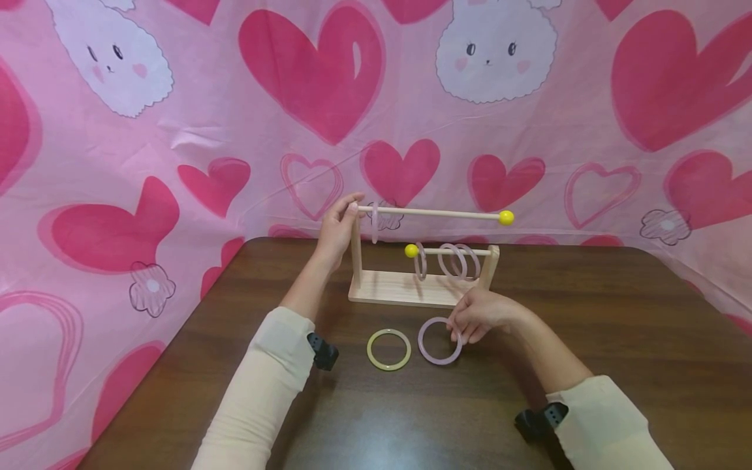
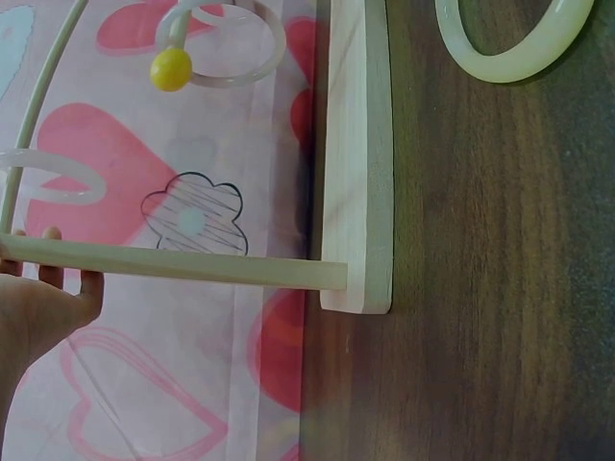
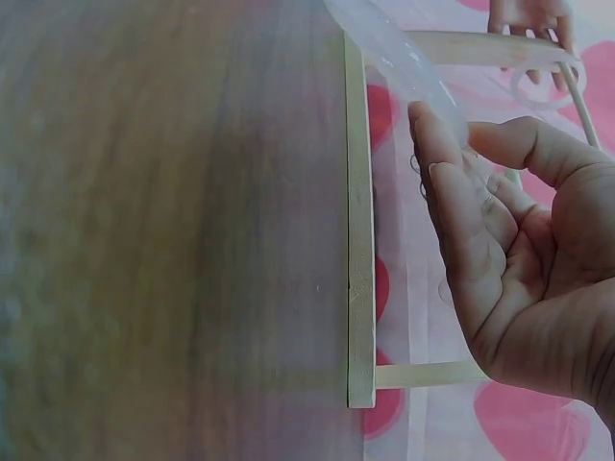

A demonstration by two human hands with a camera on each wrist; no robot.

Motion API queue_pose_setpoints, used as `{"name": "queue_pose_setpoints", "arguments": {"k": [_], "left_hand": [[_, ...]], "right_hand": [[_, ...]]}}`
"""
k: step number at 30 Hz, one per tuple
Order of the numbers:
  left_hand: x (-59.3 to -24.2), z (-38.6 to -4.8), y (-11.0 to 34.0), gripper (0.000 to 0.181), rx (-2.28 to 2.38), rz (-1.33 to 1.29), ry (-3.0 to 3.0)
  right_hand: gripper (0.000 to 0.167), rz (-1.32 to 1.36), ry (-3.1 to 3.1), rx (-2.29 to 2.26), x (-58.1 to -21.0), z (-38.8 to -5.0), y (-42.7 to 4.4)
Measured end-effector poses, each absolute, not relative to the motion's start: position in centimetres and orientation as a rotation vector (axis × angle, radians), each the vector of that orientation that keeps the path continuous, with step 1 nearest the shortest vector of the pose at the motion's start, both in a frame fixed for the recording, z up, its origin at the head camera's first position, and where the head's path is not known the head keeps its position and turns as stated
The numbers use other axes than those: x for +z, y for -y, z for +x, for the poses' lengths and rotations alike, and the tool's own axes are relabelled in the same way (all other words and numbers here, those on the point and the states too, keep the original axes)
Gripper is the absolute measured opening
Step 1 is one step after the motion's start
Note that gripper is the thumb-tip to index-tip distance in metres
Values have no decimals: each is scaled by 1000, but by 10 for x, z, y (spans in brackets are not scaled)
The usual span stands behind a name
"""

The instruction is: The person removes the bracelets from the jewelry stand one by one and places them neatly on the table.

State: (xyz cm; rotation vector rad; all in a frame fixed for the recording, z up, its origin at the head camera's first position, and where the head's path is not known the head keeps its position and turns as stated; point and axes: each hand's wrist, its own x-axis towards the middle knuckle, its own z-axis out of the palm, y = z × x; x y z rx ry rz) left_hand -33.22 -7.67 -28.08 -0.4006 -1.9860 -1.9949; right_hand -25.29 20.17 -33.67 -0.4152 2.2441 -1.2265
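Observation:
In the head view a wooden bangle stand [image 1: 411, 287] has two rods tipped with yellow balls. My left hand [image 1: 337, 232] grips the top of its taller left post [image 1: 356, 251], fingers behind the wood in the left wrist view. A pale pink bangle [image 1: 375, 223] hangs on the upper rod [image 1: 435, 213] near that post. Several bangles [image 1: 454, 262] hang on the lower rod. My right hand [image 1: 482, 314] pinches a lilac bangle [image 1: 440, 341] between thumb and fingertips, in front of the stand. Left of it, a yellow-green bangle [image 1: 389, 350] lies on the table.
The stand is on a dark brown wooden table [image 1: 376, 418]. Behind the table hangs a pink cloth [image 1: 411, 117] printed with hearts and rabbit faces. Each sleeved forearm carries a black wrist camera [image 1: 322, 351].

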Motion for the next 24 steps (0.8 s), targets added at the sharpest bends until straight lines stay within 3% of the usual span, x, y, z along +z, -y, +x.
{"name": "queue_pose_setpoints", "arguments": {"k": [24], "left_hand": [[-280, -332, 76, 31, -2020, -384, 1983]], "right_hand": [[17, -343, -2284, -1120, -337, -252, -202]]}}
